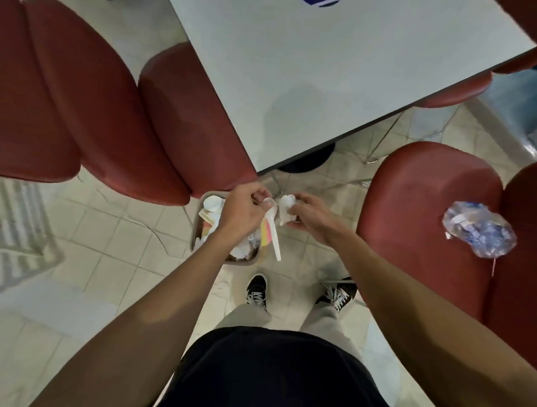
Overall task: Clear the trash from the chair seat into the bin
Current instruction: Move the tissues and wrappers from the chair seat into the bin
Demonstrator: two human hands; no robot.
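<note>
Standing over the bin (197, 223), a person pinches a white plastic spoon (274, 235) in the left hand (244, 212), while the right hand (308, 212) grips crumpled white paper (286, 207) beside it. A crushed plastic bottle (479, 229) lies on the red chair seat (427, 209), well right of both hands.

No text can be read anywhere; the crumpled clear plastic bag (479, 229) bears blue-and-white print, too blurred. A blue mark (321, 2) on the white desk (319, 72) is cut off.

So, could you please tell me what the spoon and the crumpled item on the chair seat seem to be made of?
The spoon looks like white plastic: smooth, uniform, slightly translucent. The crumpled bag on the chair seat appears to be thin clear plastic film, glossy and wrinkled, with blue-and-white contents showing through.
</note>
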